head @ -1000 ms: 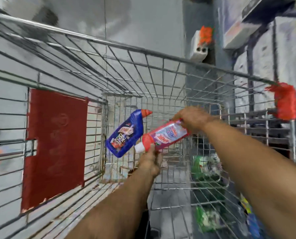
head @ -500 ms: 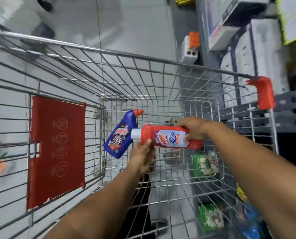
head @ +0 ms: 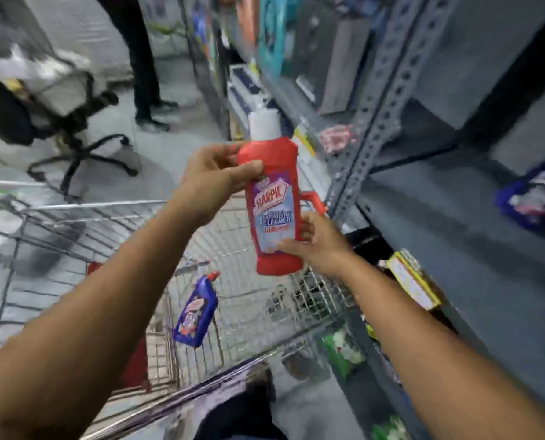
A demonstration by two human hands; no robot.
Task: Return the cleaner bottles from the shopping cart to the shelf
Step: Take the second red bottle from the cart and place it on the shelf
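The red bottle (head: 272, 211) bears a label reading "HARPIC" above "BATHROOM CLEANER"; the smaller print is blurred.

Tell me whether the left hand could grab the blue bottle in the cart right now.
Probably not right away: the left hand and right hand both hold the red bottle. The blue bottle lies uncovered in the cart, so a freed hand likely could.

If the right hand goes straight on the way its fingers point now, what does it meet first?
The right hand already grips the lower part of the upright red plastic cleaner bottle, fingers pointing up-left across it, so the bottle itself comes first. Beyond it probably the left hand; depth is unclear.
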